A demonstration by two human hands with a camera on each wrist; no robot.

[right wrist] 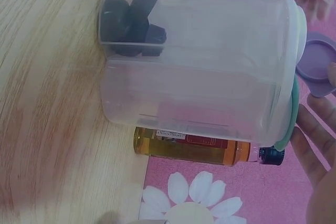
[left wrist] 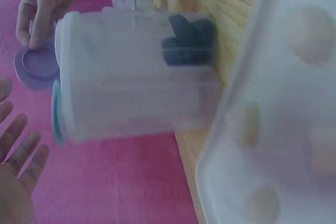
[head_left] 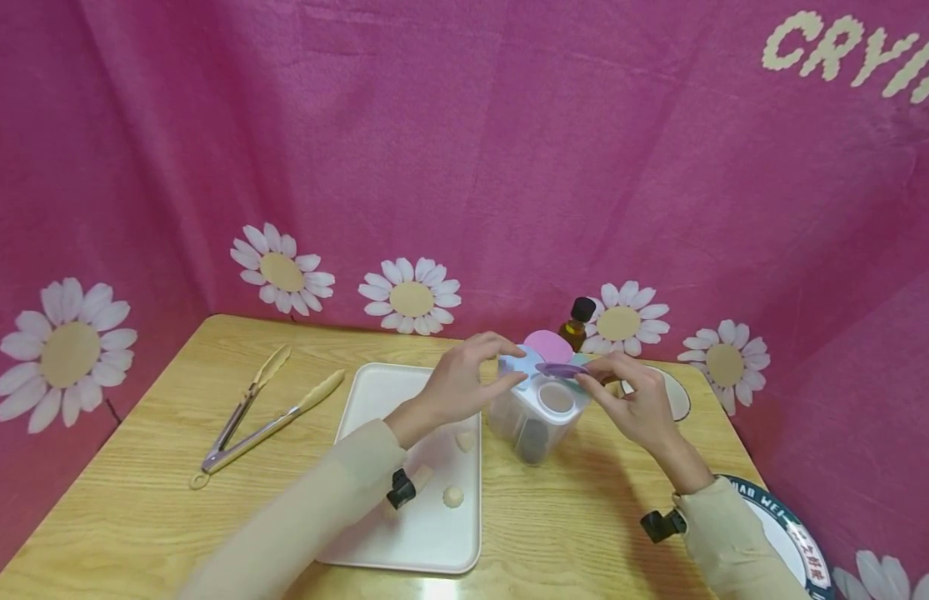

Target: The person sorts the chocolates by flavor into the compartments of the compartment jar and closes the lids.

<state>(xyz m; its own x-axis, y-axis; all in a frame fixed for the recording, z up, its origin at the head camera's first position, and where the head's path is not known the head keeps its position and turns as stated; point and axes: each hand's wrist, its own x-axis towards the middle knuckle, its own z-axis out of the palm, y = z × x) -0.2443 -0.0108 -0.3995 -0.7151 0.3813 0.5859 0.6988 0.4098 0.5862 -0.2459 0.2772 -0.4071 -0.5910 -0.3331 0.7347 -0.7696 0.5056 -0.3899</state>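
A clear lidded storage container (head_left: 537, 419) with compartments stands on the table right of the tray. Dark chunky pieces (right wrist: 128, 24) lie in the bottom of one compartment. My right hand (head_left: 635, 400) pinches a purple flap lid (head_left: 560, 370), which is raised off a round opening (head_left: 556, 397) in the top. Beside the container's left top edge is my left hand (head_left: 467, 379), fingers spread and holding nothing in the left wrist view. Blue (head_left: 518, 363), pink (head_left: 549, 346) and green (right wrist: 287, 119) lids cover the other sections.
A white tray (head_left: 374, 550) with several pale pieces lies left of the container. Tongs (head_left: 247, 425) rest spread further left. Behind the container stands an amber bottle (head_left: 574, 333). A white dish (head_left: 677, 394) and a dark-rimmed plate (head_left: 790, 533) are at the right.
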